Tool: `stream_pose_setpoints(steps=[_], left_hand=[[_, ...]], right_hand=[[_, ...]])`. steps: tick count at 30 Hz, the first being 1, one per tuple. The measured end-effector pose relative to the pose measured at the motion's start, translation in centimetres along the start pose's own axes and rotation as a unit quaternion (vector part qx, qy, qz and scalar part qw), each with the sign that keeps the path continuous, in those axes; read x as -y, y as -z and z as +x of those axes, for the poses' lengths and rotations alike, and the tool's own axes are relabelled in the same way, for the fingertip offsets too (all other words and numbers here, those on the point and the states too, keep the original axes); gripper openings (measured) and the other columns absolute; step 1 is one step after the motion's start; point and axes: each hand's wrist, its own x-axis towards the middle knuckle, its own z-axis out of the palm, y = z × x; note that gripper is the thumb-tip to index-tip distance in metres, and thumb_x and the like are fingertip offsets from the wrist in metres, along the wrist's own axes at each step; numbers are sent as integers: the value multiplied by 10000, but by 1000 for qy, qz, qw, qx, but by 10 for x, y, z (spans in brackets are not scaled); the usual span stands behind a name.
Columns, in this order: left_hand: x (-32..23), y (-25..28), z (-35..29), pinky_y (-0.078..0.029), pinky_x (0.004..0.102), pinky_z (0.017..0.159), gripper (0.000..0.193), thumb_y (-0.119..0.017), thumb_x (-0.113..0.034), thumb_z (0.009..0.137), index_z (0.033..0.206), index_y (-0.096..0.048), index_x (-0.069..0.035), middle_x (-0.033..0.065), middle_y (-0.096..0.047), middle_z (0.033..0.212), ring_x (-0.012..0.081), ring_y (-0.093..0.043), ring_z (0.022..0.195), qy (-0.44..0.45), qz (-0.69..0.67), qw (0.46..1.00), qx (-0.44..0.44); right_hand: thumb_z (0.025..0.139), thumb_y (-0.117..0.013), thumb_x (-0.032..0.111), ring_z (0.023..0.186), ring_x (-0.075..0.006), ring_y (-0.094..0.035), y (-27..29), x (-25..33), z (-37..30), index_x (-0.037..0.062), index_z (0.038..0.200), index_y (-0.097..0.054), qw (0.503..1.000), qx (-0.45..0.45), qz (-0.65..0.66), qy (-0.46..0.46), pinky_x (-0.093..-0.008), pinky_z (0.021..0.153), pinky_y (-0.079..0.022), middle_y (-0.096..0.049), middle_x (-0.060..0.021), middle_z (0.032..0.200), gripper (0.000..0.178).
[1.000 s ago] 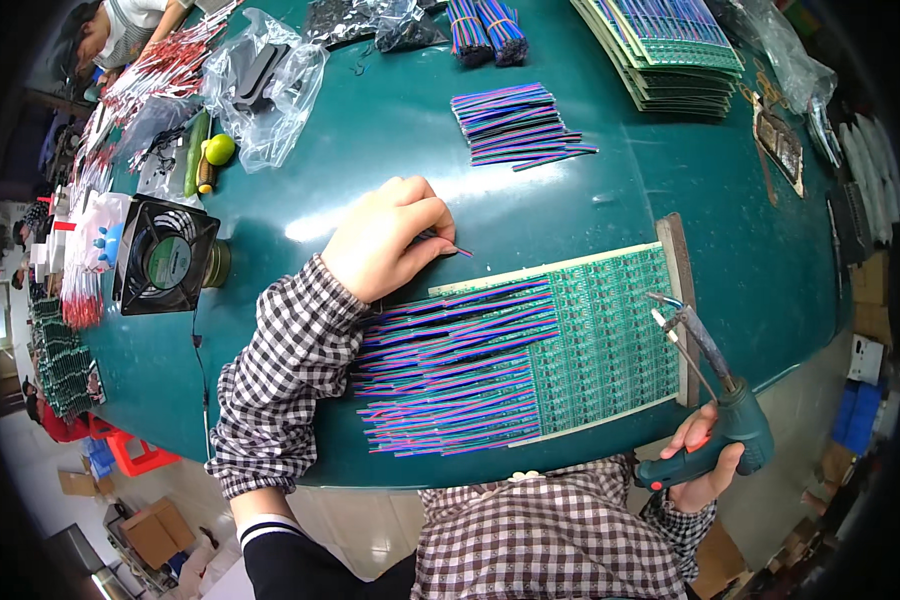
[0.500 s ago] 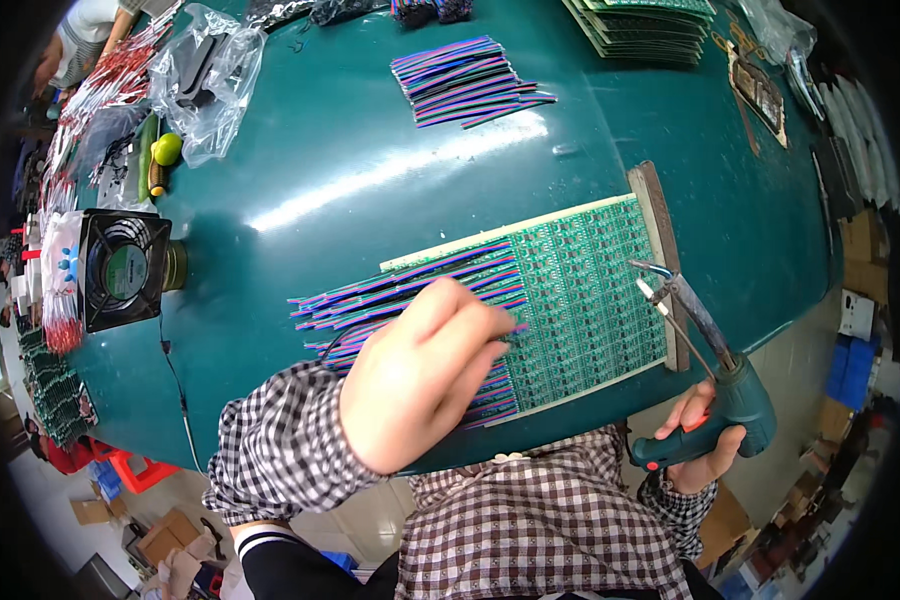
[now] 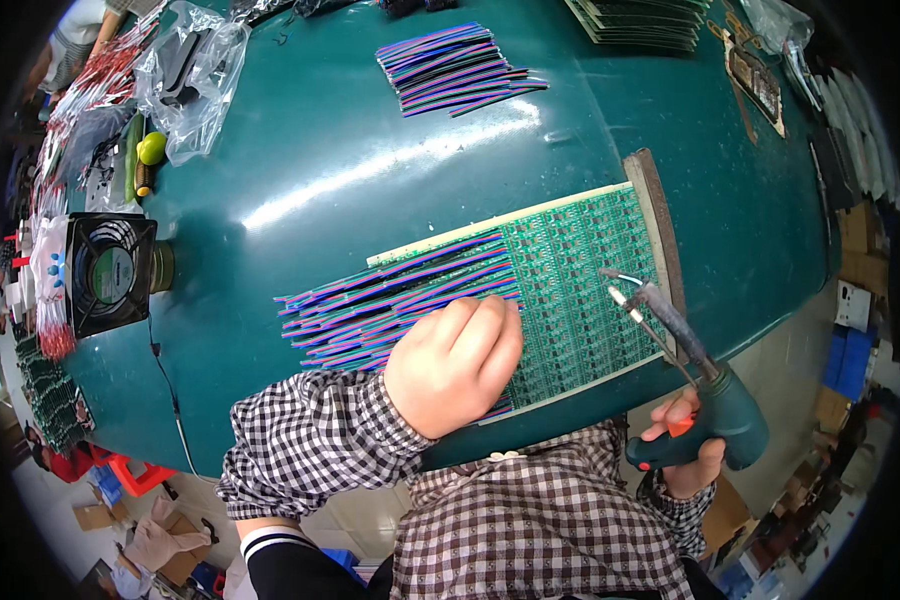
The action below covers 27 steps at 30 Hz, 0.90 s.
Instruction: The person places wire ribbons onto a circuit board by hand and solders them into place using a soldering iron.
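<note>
My left hand (image 3: 455, 362) is closed over the circuit board panel (image 3: 585, 260), its fingertips pinching a thin multi-coloured ribbon wire that the hand itself now mostly hides. Rows of the same blue, pink, green and black ribbon wires (image 3: 390, 292) lie across the panel's left half, their ends in line near its middle. In my right hand (image 3: 692, 468) is a green soldering gun (image 3: 735, 425) with a red trigger, gripped by its handle. Its metal tip and a thin feed tube point left over the panel's right part, close to the surface; contact cannot be made out.
A dark wooden strip (image 3: 657, 240) borders the panel's right edge. Spare ribbon wires (image 3: 450, 70) lie farther back, beside a stack of boards (image 3: 635, 25). To the left stand a black fan (image 3: 112, 272) and a plastic bag (image 3: 190, 90). A cable (image 3: 170, 385) hangs over the table's edge.
My left hand has moved right and slightly down, its fingers now lower against the panel. The soldering gun's tip has shifted left over the boards. The whole view has shifted slightly.
</note>
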Motion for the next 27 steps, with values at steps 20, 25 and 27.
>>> stream_pose_setpoints(steps=[20,25,27], left_hand=[[2,1,2,-540,298,662,386,-668,-79,715,1081,-717,30,101,-668,1000,212,-665,833,4,-39,999,-18],[1,1,2,-537,304,656,387,-673,-76,714,1084,-714,32,105,-667,1000,214,-659,822,14,-46,999,-13],[0,1,3,-537,306,654,388,-674,-75,714,1084,-713,32,105,-667,1000,214,-659,821,18,-43,999,-10]], right_hand=[[760,-844,596,891,-209,-683,0,5,-9,-17,1062,-632,956,79,-280,-34,-322,771,-576,-688,-121,956,716],[821,-797,574,766,-219,-710,-29,17,8,71,947,-742,956,29,-291,-8,-362,715,-564,-757,-33,875,522],[818,-799,576,768,-221,-710,-30,18,10,68,944,-740,955,27,-295,-7,-362,710,-565,-754,-34,870,527]])
